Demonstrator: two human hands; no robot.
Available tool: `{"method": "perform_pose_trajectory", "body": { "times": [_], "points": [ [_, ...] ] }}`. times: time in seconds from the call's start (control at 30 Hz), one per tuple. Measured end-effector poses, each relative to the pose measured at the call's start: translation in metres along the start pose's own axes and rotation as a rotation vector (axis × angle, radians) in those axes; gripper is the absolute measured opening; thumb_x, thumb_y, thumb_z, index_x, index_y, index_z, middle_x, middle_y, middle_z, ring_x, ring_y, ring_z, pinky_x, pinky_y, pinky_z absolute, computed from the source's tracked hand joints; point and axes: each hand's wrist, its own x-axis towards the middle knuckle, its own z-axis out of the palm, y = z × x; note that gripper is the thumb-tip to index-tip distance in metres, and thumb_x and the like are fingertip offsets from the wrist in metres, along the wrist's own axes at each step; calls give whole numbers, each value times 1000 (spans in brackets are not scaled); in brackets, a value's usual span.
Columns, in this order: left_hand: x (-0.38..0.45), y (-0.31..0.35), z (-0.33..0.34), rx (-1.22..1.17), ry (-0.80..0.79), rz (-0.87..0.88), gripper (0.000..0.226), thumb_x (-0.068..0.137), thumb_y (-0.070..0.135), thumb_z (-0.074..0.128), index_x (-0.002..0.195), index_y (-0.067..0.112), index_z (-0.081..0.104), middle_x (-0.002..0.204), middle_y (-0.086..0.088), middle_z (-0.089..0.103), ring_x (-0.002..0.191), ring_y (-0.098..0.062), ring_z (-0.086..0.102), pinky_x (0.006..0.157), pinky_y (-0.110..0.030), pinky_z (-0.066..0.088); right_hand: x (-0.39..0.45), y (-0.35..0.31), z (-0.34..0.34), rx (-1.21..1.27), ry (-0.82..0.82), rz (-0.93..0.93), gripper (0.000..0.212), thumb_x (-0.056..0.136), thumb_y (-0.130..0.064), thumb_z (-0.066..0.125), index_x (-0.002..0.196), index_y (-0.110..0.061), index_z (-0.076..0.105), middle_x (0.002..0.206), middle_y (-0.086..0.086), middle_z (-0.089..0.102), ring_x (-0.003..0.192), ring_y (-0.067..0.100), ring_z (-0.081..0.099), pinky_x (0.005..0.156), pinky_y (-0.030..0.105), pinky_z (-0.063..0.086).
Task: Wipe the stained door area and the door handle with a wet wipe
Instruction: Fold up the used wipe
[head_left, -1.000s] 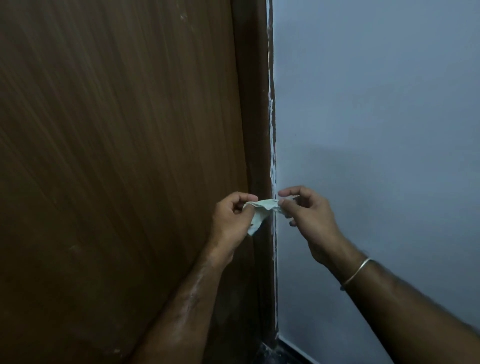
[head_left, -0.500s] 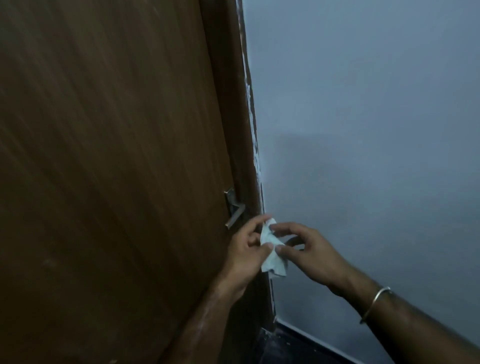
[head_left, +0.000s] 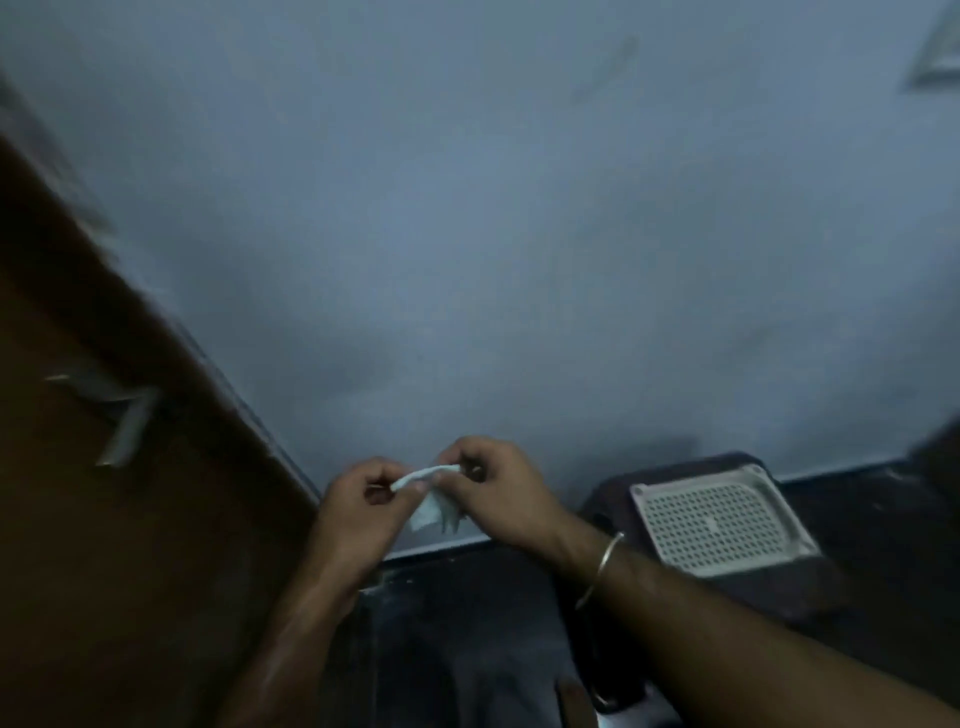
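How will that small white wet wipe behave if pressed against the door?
Probably floppy: the small white wet wipe sags below where the left hand and right hand pinch it. Likely very light, and apt to bunch, since its top edge is already twisted into a roll.

Dim, flat light, bluish cast; source can't be told. Heavy motion blur: brown wooden door (head_left: 93, 519) and its silver metal lever handle (head_left: 122, 421) smeared. Soft shadows on pale blue-grey painted wall (head_left: 519, 234). Wide-angle tilt, corners dark.

White wipe (head_left: 430, 512), brown door (head_left: 104, 545)
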Motion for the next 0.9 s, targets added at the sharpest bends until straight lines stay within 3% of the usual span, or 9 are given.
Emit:
{"method": "perform_pose_trajectory", "body": {
  "times": [0.13,0.2,0.3,0.4,0.53,0.67,0.73,0.8,0.9],
  "points": [
    [3,7,72,-83,-105,-47,12,91,2,66,82,9,62,67,-3,65,64,-18,60,60,-29,52,-32,32,-40,212,121,179,18,86,-7,71,96,-17,60,85,4,61,59,15,61,55,30,55],
    [0,20,108,-158,-156,-52,16,93,-1,62,85,13,60,73,-4,68,58,-12,63,50,-25,55,-48,42,-66,303,233,233,27,85,6,67,93,-17,56,83,2,57,49,6,58,45,25,55],
    [-9,40,158,-211,-273,-61,18,95,0,59,88,17,60,79,-9,66,49,-7,60,43,-21,51,-72,55,-105,437,472,284,25,83,14,62,85,-11,58,74,7,56,50,8,56,45,25,53],
    [-23,55,206,-319,-442,-173,24,96,-4,53,88,15,64,78,-7,68,57,-10,61,54,-22,54,-104,70,-142,493,635,286,21,80,15,62,79,-6,63,69,10,60,54,13,56,48,22,48],
    [-42,67,257,-406,-638,-327,19,94,9,57,80,16,69,78,2,73,74,-13,68,75,-30,57,-143,91,-188,561,687,315,30,80,19,53,73,-9,61,69,5,62,57,13,58,54,22,50],
    [-69,63,315,-240,-692,-240,19,82,-8,72,81,11,68,76,-4,69,64,-11,66,60,-21,56,-190,122,-233,646,618,422,18,91,4,51,82,-5,64,82,10,65,72,17,64,66,28,55],
    [-86,59,343,-198,-683,-238,23,78,-9,75,83,11,67,80,-7,69,63,-12,67,59,-22,55,-217,138,-248,563,578,449,6,92,-4,62,96,-6,65,89,14,63,77,20,64,68,32,58],
    [-102,52,367,-191,-671,-292,23,76,-8,78,83,10,66,76,-9,69,60,-13,68,56,-23,56,-240,156,-257,375,565,483,26,85,-2,72,110,-8,66,92,23,64,76,25,64,72,40,59],
    [-126,35,401,-128,-717,-407,14,81,-2,76,82,9,68,74,-10,71,58,-12,69,55,-21,57,-271,184,-265,105,613,573,24,78,-2,77,100,-12,72,90,19,73,72,26,68,75,45,60]
  ]
}}
